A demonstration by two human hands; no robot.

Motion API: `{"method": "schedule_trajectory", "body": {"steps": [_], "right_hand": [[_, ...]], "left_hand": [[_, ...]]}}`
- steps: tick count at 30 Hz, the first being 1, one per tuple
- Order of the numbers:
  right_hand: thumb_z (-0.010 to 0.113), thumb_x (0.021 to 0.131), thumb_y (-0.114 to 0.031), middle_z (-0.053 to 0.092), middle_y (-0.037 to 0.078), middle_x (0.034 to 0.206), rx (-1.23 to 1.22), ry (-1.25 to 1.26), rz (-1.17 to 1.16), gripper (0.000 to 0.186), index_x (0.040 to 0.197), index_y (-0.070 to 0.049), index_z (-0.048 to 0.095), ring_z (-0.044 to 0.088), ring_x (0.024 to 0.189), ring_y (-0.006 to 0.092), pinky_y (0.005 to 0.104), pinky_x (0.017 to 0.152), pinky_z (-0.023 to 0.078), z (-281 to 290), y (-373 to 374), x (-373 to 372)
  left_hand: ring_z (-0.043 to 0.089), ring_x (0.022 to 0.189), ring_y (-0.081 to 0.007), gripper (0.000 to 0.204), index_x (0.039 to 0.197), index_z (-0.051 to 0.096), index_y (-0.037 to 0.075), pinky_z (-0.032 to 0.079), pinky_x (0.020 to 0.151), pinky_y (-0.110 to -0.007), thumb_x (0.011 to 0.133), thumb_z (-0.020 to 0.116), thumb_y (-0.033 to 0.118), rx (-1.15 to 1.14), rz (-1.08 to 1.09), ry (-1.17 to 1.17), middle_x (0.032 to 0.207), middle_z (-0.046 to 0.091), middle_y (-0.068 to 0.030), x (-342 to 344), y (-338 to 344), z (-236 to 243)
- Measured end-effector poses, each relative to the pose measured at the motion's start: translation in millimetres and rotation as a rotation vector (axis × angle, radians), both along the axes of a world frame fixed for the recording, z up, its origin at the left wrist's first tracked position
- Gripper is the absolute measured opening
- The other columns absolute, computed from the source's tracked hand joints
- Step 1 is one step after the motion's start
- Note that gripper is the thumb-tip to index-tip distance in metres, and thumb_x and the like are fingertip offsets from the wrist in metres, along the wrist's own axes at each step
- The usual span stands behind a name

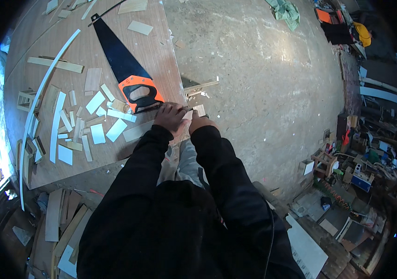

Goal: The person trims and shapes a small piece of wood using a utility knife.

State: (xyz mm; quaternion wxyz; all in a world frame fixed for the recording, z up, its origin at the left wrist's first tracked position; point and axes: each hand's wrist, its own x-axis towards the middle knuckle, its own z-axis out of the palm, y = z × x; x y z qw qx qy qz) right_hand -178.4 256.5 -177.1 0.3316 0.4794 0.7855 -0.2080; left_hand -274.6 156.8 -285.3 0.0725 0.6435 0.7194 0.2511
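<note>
Offcuts are lying scattered on the left of the surface. An orange-handled saw is resting to their right, handle near. At the right edge, the left hand is bending its fingers, its hold hidden; a pale wood piece is showing just beyond the right hand, which is curling, grip unclear.

Small wood pc — matt fin.

No lettering can be read; small dark marks are borne by the saw's orange handle, near the bench's right edge.
</note>
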Motion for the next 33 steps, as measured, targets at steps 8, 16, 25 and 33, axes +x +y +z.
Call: {"method": "schedule_trajectory", "body": {"steps": [8,16,25,33], "right_hand": [[0.043,0.099,-0.027,0.070,0.024,0.098,-0.005,0.031,-0.079,0.048,0.146,-0.022,0.042,0.070,0.092,0.0420,0.0523,0.078,0.056,1.0,-13.9,15.8],[0.040,0.098,-0.024,0.071,0.023,0.102,-0.021,0.014,-0.046,0.053,0.150,-0.020,0.034,0.071,0.091,0.0398,0.0498,0.079,0.056,5.5,-22.9,29.8],[0.042,0.097,-0.023,0.070,0.024,0.100,-0.109,-0.073,-0.051,0.051,0.148,-0.018,0.039,0.070,0.092,0.0403,0.0529,0.080,0.055,-40.6,-48.2,92.6],[0.045,0.100,-0.031,0.068,0.027,0.089,0.060,0.062,-0.364,0.048,0.147,-0.029,0.037,0.066,0.082,0.0474,0.0576,0.074,0.051,-34.5,-56.5,213.9]], "left_hand": [[0.052,0.107,-0.0303,0.041,0.120,0.062,0.021,0.040,0.094,-0.049,0.083,0.066,0.039,-0.018,0.007,-0.006,0.118,0.057,-0.0005,-0.7,-0.2,-0.4],[0.053,0.102,-0.0262,0.041,0.117,0.065,0.019,0.040,0.089,-0.046,0.083,0.067,0.041,0.013,0.011,0.016,0.112,0.059,0.0014,3.1,-2.1,-1.4],[0.053,0.103,-0.0257,0.042,0.115,0.066,0.015,0.041,0.087,-0.044,0.082,0.067,0.041,0.032,0.098,0.009,0.112,0.059,-0.0004,9.8,14.6,1.6],[0.050,0.109,-0.0312,0.045,0.117,0.063,0.013,0.038,0.094,-0.048,0.082,0.069,0.040,-0.001,0.039,0.016,0.114,0.056,-0.0039,-1.4,0.4,1.5]]}}
